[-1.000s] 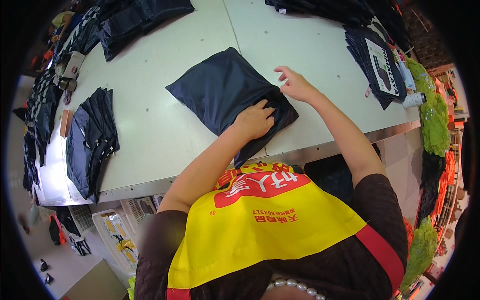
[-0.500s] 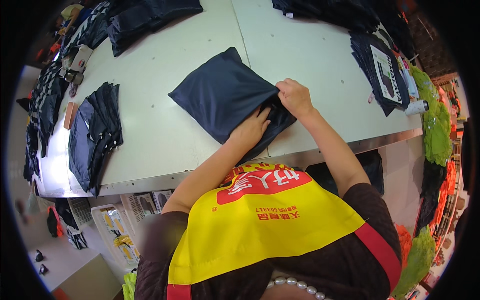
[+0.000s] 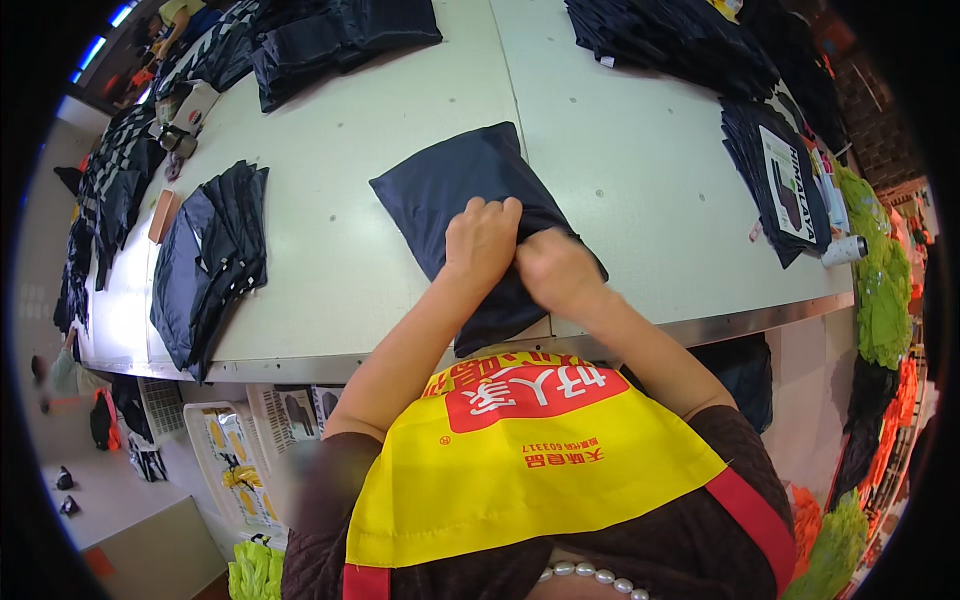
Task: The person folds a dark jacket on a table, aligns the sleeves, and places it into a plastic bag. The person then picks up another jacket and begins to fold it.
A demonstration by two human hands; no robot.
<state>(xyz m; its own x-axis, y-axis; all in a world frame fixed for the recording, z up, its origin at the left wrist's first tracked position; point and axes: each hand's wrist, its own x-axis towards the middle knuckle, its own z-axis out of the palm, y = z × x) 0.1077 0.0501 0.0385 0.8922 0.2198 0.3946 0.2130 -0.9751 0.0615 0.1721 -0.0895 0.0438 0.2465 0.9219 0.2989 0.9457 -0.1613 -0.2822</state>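
A dark navy fabric pouch (image 3: 445, 178), flat and squarish, lies near the front edge of the white table, turned at an angle. My left hand (image 3: 482, 242) is closed in a fist on the middle of it, gripping the cloth near its opening. Right beside it my right hand (image 3: 558, 270), slightly blurred, is also closed on the pouch's fabric. The two hands touch or nearly touch, and they cover the part of the cloth between them. A flap of the pouch hangs toward me at the table's edge.
A fanned stack of dark pouches (image 3: 208, 265) lies to the left. More dark stacks (image 3: 345, 40) sit at the far side. On the right are a dark stack with a printed card (image 3: 790, 180) and a white spool-like cylinder (image 3: 845, 251). The metal table edge (image 3: 690, 333) runs before me.
My left hand has come out of the pouch's opening and closed on top of its cloth. My right hand has moved left from the right corner to beside it. The view has shifted slightly.
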